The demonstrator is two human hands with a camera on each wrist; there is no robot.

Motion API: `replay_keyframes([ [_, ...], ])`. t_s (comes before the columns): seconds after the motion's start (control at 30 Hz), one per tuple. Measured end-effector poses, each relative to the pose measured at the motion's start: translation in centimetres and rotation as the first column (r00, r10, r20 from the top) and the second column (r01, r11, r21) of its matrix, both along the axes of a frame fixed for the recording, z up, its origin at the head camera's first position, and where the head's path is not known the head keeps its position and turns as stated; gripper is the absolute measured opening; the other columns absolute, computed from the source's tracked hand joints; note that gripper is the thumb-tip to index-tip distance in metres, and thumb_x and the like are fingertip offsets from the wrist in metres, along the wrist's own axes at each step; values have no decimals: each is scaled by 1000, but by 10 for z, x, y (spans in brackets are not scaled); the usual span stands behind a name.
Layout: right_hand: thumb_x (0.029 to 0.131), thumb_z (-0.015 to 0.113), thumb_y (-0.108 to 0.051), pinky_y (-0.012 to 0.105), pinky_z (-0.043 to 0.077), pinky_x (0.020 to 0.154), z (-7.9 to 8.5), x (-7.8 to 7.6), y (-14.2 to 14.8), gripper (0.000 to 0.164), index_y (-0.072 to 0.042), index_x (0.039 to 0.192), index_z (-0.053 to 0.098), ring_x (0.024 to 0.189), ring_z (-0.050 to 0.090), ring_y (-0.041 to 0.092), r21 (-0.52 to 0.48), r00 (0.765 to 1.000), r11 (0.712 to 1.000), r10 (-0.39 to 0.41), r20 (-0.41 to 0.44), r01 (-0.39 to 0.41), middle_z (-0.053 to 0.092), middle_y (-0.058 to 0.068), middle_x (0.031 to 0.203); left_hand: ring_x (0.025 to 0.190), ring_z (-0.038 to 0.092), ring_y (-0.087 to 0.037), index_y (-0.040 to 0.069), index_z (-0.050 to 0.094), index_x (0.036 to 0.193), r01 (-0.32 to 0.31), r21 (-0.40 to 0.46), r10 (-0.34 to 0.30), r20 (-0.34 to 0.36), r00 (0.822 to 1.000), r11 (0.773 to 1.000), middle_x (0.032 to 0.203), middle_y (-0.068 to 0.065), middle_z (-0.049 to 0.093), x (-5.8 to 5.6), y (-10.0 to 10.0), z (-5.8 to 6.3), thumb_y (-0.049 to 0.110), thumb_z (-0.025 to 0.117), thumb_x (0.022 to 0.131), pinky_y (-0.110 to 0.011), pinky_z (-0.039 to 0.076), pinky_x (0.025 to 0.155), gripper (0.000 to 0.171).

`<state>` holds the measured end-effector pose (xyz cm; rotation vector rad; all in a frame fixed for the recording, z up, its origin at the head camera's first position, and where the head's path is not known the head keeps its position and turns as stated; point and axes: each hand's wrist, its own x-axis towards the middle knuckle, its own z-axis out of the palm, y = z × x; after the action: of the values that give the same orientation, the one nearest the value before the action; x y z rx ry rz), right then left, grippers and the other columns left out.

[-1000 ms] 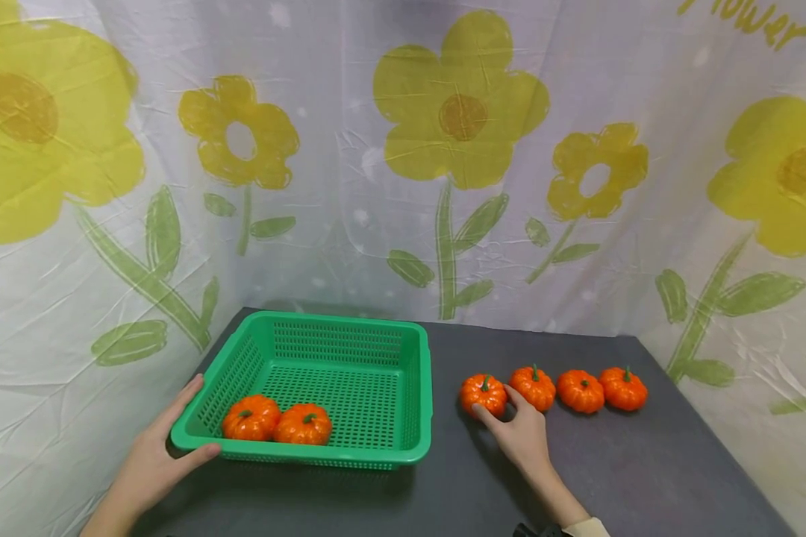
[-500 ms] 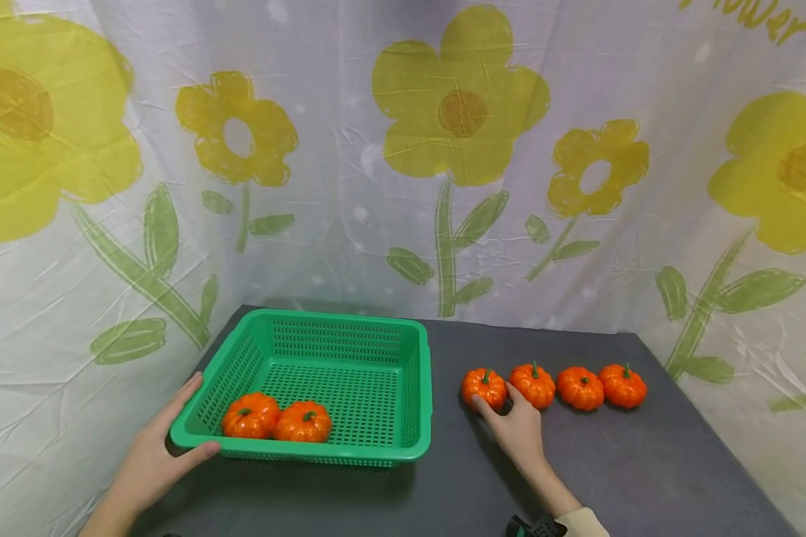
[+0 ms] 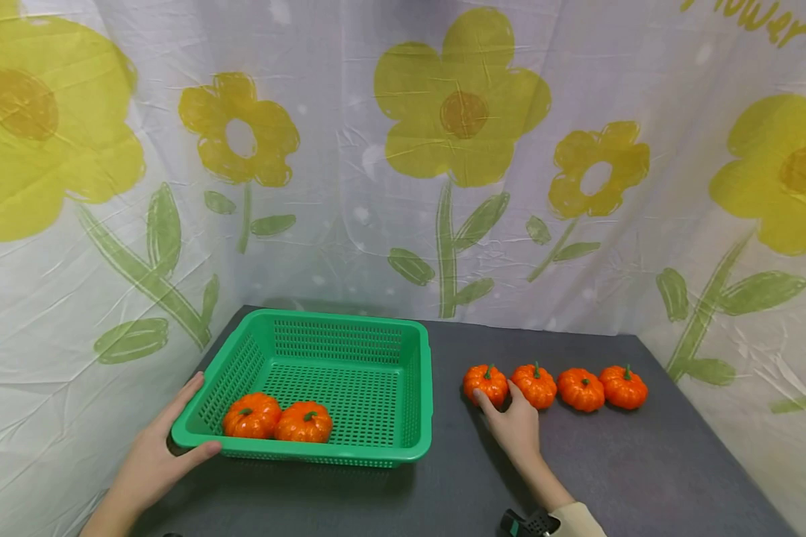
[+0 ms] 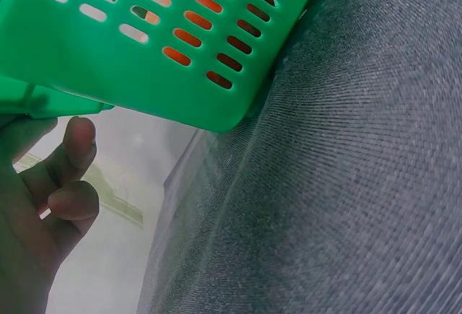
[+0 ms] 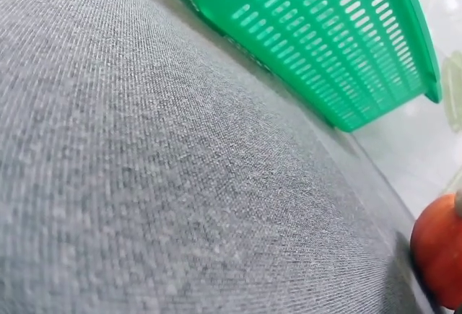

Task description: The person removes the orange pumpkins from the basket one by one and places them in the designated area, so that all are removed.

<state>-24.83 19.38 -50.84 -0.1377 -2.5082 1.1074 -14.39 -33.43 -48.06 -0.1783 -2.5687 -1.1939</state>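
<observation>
I have the right hand [image 3: 516, 429] pinching the leftmost loose pumpkin [image 3: 485, 382], thumb on its near side and a fingertip on the side facing its neighbour. As far as I can see, this pumpkin sits on the dark grey table [image 3: 443, 496], to the right of the green basket [image 3: 309, 451]. It is small, round and bright orange, ribbed into plump lobes, with a glossy skin that throws back white highlights and a short green stem on top. My right wrist view catches only a slice of it, a deeper, shaded orange at the edge.

The left hand [image 3: 149, 456] grips the basket's near left corner, thumb over the front rim, the other fingers along the outside.

Just beyond the right hand, three more pumpkins [image 3: 580, 390] carry on the row to the right, equally shiny and green-stemmed; I cannot tell whether they touch. Two others [image 3: 304, 423] lie side by side in the basket, against its front wall. A black wrist device [image 3: 530, 523] and cream sleeve [image 3: 580, 520] show on my right arm. Behind everything hangs pale cloth [image 3: 342, 253] with yellow flowers.
</observation>
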Motion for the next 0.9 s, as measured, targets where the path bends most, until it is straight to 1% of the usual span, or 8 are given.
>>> replay_keyframes([
  [0.3, 96, 79, -39, 64, 50, 103, -2, -2, -1, 75, 17, 141, 56, 119, 64, 54, 27, 1000, 1000, -13, -2, 13, 64, 36, 135, 133, 16, 27, 38, 22, 170, -4, -4, 4, -7, 1000, 1000, 166, 37, 17, 1, -1, -1, 26, 84, 91, -83, 30, 103, 102],
  [0.57, 96, 79, -38, 64, 48, 107, 0, 1, -3, 76, 15, 144, 54, 124, 61, 53, 16, 1000, 1000, -6, 5, 6, 61, 36, 140, 131, 16, 28, 38, 22, 170, -8, -11, 8, -4, 1000, 1000, 165, 38, 17, 0, -1, -2, 27, 85, 91, -82, 31, 103, 102],
  [0.73, 96, 80, -36, 63, 47, 109, 3, 2, -4, 76, 15, 145, 54, 127, 60, 52, 14, 1000, 1000, 1, -13, 0, 59, 35, 143, 132, 16, 27, 38, 21, 171, -5, -14, 5, 3, 1000, 1000, 166, 37, 16, 0, 0, 0, 27, 85, 91, -81, 32, 102, 103],
  [0.9, 95, 81, -34, 63, 46, 110, 6, 2, -4, 74, 13, 146, 54, 129, 59, 52, 16, 999, 1000, -2, -46, 3, 60, 33, 143, 131, 16, 28, 37, 22, 171, -4, -14, 4, -11, 1000, 1000, 166, 37, 17, 1, 1, 2, 27, 85, 90, -81, 32, 102, 103],
])
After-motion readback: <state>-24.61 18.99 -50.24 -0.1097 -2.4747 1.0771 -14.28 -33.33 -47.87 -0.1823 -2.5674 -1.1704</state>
